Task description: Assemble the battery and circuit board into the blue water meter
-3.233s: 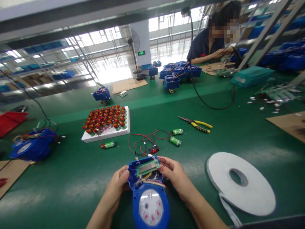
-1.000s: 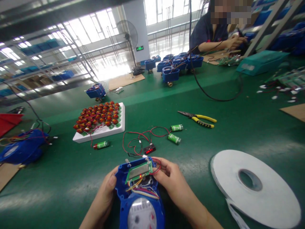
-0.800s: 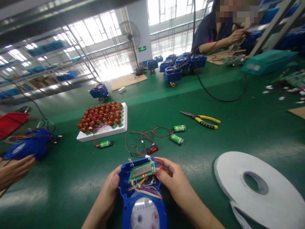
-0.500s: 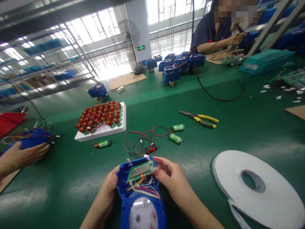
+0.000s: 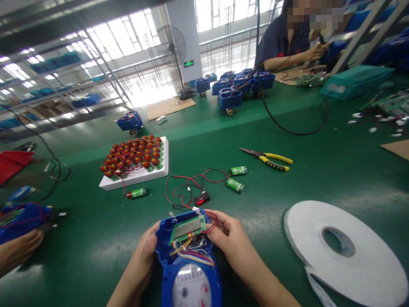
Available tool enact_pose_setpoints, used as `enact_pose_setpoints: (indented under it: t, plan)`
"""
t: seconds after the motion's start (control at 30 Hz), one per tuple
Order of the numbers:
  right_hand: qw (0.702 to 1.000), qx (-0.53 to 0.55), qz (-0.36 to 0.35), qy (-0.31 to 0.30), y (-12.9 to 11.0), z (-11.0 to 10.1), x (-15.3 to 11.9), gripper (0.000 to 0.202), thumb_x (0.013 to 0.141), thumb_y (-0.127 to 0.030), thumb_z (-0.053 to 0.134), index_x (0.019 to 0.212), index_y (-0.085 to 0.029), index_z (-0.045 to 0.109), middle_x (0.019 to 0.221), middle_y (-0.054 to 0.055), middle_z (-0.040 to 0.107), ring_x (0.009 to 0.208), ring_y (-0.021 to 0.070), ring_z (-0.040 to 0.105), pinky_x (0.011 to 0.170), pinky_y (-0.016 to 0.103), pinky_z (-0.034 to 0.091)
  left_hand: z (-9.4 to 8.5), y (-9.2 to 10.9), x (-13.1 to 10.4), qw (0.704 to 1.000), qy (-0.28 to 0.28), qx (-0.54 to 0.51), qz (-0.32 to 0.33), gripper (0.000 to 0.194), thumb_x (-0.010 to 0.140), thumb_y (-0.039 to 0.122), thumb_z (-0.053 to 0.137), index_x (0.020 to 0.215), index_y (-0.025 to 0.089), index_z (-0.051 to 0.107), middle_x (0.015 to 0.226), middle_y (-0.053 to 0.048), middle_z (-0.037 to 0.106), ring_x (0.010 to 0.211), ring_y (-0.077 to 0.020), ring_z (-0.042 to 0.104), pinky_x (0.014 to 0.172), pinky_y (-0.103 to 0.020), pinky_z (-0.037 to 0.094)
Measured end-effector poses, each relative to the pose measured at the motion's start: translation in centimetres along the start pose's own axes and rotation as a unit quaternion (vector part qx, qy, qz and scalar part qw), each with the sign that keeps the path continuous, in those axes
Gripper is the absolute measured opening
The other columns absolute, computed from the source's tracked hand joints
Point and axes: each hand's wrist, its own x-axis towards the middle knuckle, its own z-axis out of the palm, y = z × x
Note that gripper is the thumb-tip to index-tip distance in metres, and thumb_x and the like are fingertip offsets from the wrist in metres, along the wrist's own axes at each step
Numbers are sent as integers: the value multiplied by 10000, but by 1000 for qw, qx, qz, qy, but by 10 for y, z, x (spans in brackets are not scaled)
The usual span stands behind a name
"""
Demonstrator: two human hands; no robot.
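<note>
Left hand (image 5: 143,249): grasping the left rim of the blue meter housing (image 5: 171,269), thumb on the edge. Right hand (image 5: 228,236): grasping the upper right side, thumb beside the circuit board (image 5: 187,228) and red lead. Housing sits between both hands, above or on the worktop (image 5: 255,217); contact underneath cannot be told.

Handling, judged: shell stiff, moderately heavy towards the dial (image 5: 191,285), smooth enough to slip. Board and coloured wires (image 5: 198,256) likely fragile. Best hold: outer side walls, clear of board, wires and spring (image 5: 173,218).

Beyond the housing's far edge: display module (image 5: 202,199), lit red, digits illegible. Farther out, right of the housing: two green cells (image 5: 238,171) and pliers (image 5: 265,158). Nearer, well right of it: white tape roll (image 5: 345,251).

Not resolved: fingers under the housing; its near end, cut off by the frame; wire ends beneath the board. Far left of the housing, another person's hand (image 5: 22,249) is partly cropped.
</note>
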Motion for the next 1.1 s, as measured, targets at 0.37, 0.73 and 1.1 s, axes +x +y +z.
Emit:
enact_pose_setpoints:
  t: [0.37,0.73,1.1]
  plan:
    - [1000,-3,2,2,2,0,-1,619,759,-613,736,1136,-127,661,848,69,621,739,204,551,869,393,487,1,0,0,1000,-4,-9,5,579,710,606,724,1062,148,691,962,-133,746,958,-333,685,871,-415,545]
    - [1000,-10,0,3,2,-1,-1,573,782,-574,729,1138,-130,660,806,47,586,715,192,535,859,382,488,1,1,0,1000,-7,1,0,633,704,632,709,1120,156,678,1010,-140,741,955,-343,684,883,-433,535]
    - [1000,0,7,-4,-2,0,1,651,742,-634,753,1132,-118,674,905,113,678,865,273,633,845,370,522,-1,1,5,998,-10,51,22,696,688,702,674,1088,133,656,851,-102,711,783,-257,662,779,-355,516]
